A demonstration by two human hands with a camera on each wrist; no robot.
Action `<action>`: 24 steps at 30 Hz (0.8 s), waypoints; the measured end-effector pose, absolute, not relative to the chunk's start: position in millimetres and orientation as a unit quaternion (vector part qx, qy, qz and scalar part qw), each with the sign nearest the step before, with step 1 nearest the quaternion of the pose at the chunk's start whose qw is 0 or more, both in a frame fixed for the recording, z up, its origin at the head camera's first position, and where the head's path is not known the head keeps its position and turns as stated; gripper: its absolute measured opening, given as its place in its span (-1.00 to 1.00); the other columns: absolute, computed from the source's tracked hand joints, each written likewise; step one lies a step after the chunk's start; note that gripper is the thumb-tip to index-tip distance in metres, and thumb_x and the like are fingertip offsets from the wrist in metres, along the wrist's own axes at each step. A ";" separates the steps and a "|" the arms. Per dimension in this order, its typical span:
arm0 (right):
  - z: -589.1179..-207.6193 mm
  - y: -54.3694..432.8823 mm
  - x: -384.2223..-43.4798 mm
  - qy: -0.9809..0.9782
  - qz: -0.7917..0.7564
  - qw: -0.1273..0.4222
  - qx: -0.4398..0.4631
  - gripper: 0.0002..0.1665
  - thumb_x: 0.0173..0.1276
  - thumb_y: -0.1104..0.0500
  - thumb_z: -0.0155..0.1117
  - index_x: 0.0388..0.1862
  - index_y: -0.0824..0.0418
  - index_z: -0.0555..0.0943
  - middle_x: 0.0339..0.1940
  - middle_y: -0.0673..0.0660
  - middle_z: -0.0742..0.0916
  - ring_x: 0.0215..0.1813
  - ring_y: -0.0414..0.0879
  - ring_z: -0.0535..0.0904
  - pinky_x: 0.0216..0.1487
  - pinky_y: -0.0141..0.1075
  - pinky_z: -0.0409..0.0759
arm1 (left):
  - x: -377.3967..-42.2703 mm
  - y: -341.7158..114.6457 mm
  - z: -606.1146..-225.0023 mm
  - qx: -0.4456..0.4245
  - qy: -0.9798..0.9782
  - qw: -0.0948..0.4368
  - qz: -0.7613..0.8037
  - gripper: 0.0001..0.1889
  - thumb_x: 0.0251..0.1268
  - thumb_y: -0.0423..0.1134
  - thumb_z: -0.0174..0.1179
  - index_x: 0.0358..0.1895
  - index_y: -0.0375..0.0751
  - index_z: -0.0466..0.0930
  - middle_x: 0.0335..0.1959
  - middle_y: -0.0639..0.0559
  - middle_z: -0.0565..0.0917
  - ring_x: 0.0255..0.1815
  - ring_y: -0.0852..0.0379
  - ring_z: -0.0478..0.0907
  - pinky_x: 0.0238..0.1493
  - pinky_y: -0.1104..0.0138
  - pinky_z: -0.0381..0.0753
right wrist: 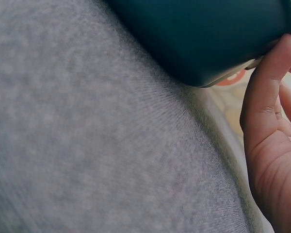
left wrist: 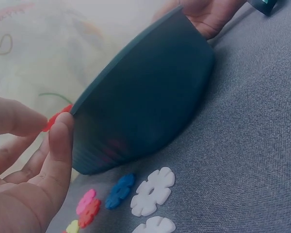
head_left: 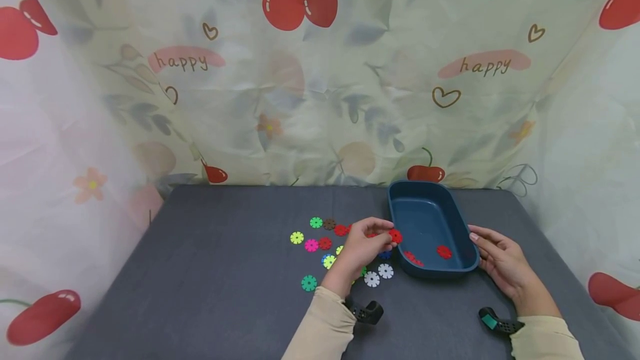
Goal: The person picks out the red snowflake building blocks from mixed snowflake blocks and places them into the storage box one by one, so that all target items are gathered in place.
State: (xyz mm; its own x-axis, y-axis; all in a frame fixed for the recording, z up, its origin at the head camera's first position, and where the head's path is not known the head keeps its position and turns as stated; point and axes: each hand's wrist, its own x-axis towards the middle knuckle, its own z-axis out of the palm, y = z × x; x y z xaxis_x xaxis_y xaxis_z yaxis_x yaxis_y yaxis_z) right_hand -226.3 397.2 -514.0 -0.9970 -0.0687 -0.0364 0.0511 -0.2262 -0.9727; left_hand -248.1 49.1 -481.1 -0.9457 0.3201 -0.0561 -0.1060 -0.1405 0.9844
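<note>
At the left rim of a dark blue plastic tub (head_left: 425, 221), my left hand (head_left: 361, 246) pinches a red snowflake-shaped disc (head_left: 395, 236) between thumb and fingertips. In the left wrist view this red disc (left wrist: 57, 118) is tilted right by the tub's edge. Inside the tub lie a red disc (head_left: 444, 251) and a small overlapping group of red discs (head_left: 413, 259) near the left wall. My right hand (head_left: 505, 260) rests its fingertips against the tub's right side. Up close, the right thumb (right wrist: 270, 87) touches just beneath the rim, with other fingers partly hidden.
Several coloured discs lie left of the tub, partly behind my left hand: a dark green disc (head_left: 309, 283), a yellow disc (head_left: 297, 238), a pink disc (head_left: 311, 245) and white discs (head_left: 371, 279). A grey cloth (head_left: 210, 271) covers the table; a printed curtain (head_left: 320, 99) stands behind.
</note>
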 end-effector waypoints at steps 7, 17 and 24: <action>-512.8 397.3 -226.3 0.623 -0.781 0.041 -0.007 -0.67 0.67 0.27 0.15 0.20 -0.03 0.74 0.00 -0.11 0.83 -0.02 -0.25 0.80 -0.17 -0.32 0.77 | -246.8 50.8 -479.9 0.092 0.651 0.134 0.742 -0.75 0.44 -0.34 0.35 0.13 -0.22 0.72 -0.12 -0.06 0.76 -0.15 0.08 0.79 0.14 0.05 0.78; -512.6 397.3 -226.4 0.623 -0.781 0.037 -0.012 -0.66 0.67 0.28 0.15 0.21 -0.02 0.74 -0.01 -0.10 0.83 -0.03 -0.25 0.80 -0.17 -0.33 0.77 | -248.3 50.6 -480.5 0.095 0.646 0.137 0.745 -0.73 0.47 -0.23 0.37 0.13 -0.23 0.72 -0.14 -0.03 0.77 0.01 -0.25 0.78 0.16 0.02 0.77; -514.2 397.1 -225.8 0.622 -0.782 0.039 -0.014 -0.66 0.67 0.28 0.14 0.23 0.01 0.73 0.00 -0.09 0.82 -0.03 -0.24 0.80 -0.17 -0.32 0.77 | -254.8 32.7 -478.8 0.098 0.649 0.109 0.747 -0.73 0.51 -0.21 0.33 0.14 -0.24 0.72 -0.06 -0.14 0.76 -0.07 -0.09 0.79 0.09 0.12 0.80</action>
State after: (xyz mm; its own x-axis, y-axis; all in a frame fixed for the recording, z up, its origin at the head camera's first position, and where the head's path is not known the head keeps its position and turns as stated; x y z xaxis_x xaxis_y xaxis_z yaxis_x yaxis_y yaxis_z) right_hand -225.8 397.1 -514.2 -0.9966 -0.0778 -0.0264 0.0431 -0.2223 -0.9740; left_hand -254.8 32.7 -478.8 -0.9570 0.2901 0.0053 -0.0352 -0.1340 0.9904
